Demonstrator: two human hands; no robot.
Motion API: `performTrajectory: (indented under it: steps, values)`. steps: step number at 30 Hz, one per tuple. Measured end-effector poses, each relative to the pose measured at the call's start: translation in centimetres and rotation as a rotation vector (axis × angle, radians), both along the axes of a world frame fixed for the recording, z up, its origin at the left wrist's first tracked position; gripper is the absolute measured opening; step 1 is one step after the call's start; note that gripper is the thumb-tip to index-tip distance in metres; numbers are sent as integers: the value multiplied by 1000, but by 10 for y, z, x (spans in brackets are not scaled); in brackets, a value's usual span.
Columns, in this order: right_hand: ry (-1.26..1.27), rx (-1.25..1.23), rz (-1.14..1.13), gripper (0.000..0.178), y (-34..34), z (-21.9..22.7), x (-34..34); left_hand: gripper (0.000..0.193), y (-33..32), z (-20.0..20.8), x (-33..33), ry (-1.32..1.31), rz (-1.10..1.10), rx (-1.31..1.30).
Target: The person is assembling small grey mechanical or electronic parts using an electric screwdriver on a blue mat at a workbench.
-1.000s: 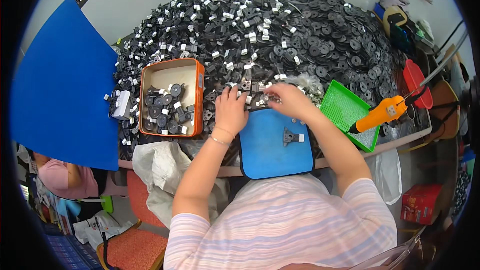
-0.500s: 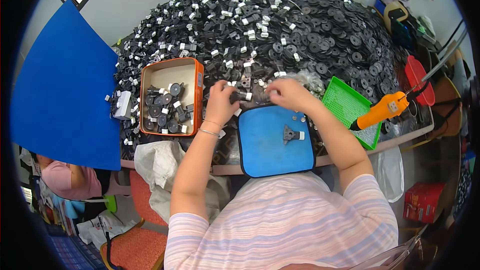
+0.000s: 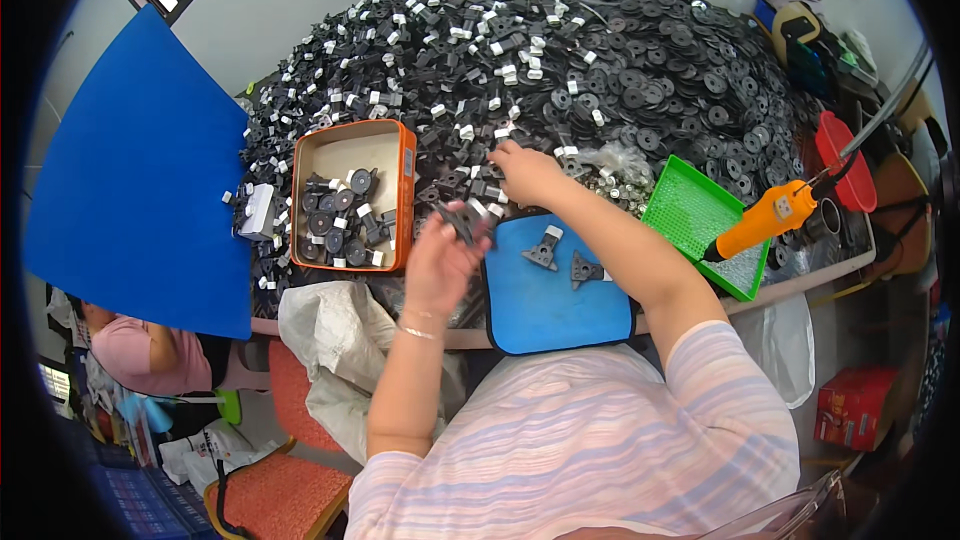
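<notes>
My left hand (image 3: pixel 440 265), palm turned partly up, is closed around a black plastic bracket (image 3: pixel 462 223) with a white tip, just off the left edge of the blue mat (image 3: pixel 540 315). My right hand (image 3: pixel 530 178) reaches over the near edge of the heap of black brackets (image 3: pixel 400 70). Its fingers are curled down among the parts, and whatever they pinch is hidden. Two black brackets lie on the mat: one with its white end upward (image 3: pixel 543 250), the other (image 3: pixel 583 270) partly covered by my right forearm.
An orange-rimmed tin (image 3: pixel 408 200) holding wheeled assemblies stands on the left. Black discs (image 3: pixel 670 70) are heaped at the back right. A green tray (image 3: pixel 690 202), an orange electric screwdriver (image 3: pixel 765 223) and a red basin (image 3: pixel 846 165) are on the right, near small metal pieces (image 3: pixel 620 190).
A second bracket now lies on the mat. My left hand has come nearer with a bracket in it, while my right hand has moved left to the heap's edge.
</notes>
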State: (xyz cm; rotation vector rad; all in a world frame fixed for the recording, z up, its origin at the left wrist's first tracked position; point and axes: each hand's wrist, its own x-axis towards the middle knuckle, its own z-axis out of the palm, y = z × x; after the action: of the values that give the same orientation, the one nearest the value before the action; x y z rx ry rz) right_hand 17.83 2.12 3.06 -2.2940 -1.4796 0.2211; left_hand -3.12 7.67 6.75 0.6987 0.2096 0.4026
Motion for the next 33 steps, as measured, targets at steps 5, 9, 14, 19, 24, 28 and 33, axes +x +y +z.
performTrajectory:
  steps: [5, 9, 14, 19, 24, 28, 33]
  values:
    - [7, 15, 57, 36, 14, -7, 5, 35, -39, -22, -30, 238, -221, -70]
    - [46, 166, 16, 30, -6, 15, 5, 27, -51, -31, -27, 457, -390, 186]
    - [282, 223, 122, 35, -59, 38, 1, 29, -60, -37, -15, 554, -487, 743]
    - [170, -56, -52, 33, -123, 48, -12, 43, -54, -22, -12, 449, 8, 1773]
    - [136, -148, -149, 37, -144, 33, -25, 36, -22, -14, 8, 567, 249, 2040]
    - [184, -121, -124, 43, -143, 30, -32, 24, -2, -36, 25, 567, 334, 2327]
    - [161, -113, -126, 47, -147, 27, -25, 23, 9, -41, 27, 617, 188, 2350]
